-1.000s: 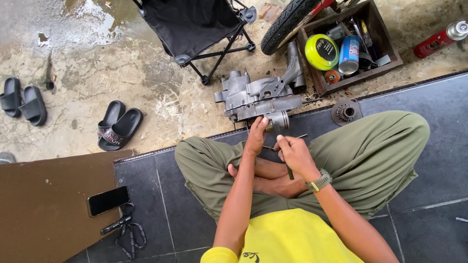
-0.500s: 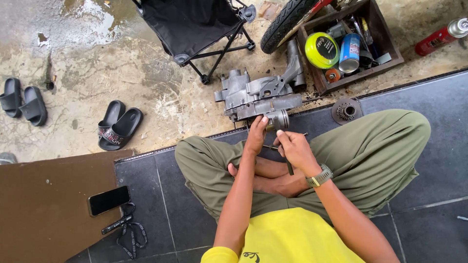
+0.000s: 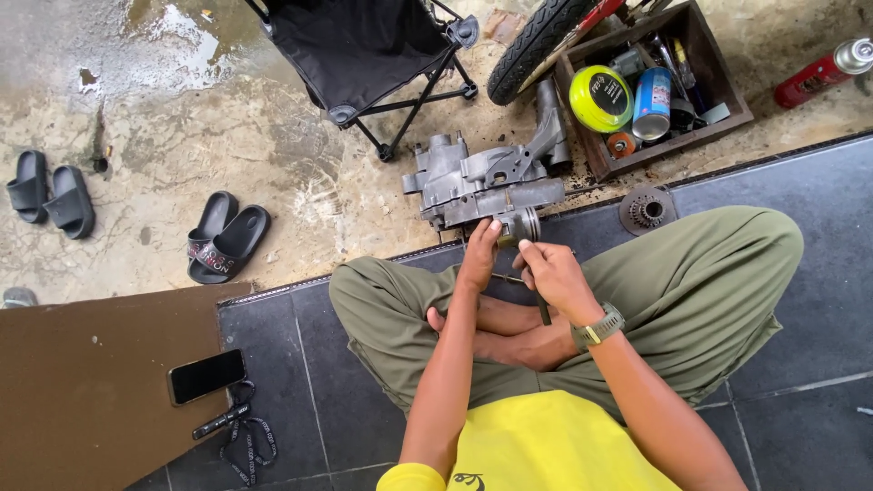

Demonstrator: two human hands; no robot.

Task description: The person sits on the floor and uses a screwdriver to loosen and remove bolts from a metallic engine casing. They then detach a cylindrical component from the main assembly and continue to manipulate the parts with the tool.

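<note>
While I sat cross-legged, my left hand point(image 3: 479, 256) pinched the small metal cylinder point(image 3: 520, 225) at the engine casing's point(image 3: 482, 182) near edge, and my right hand point(image 3: 552, 277) gripped a dark tool point(image 3: 543, 311).

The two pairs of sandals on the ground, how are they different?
The far pair is plain dark grey; the near pair is black with red marks on the straps. The far pair lies near the picture's left edge, the near pair closer to the person's knee. Both lie side by side on concrete.
</note>
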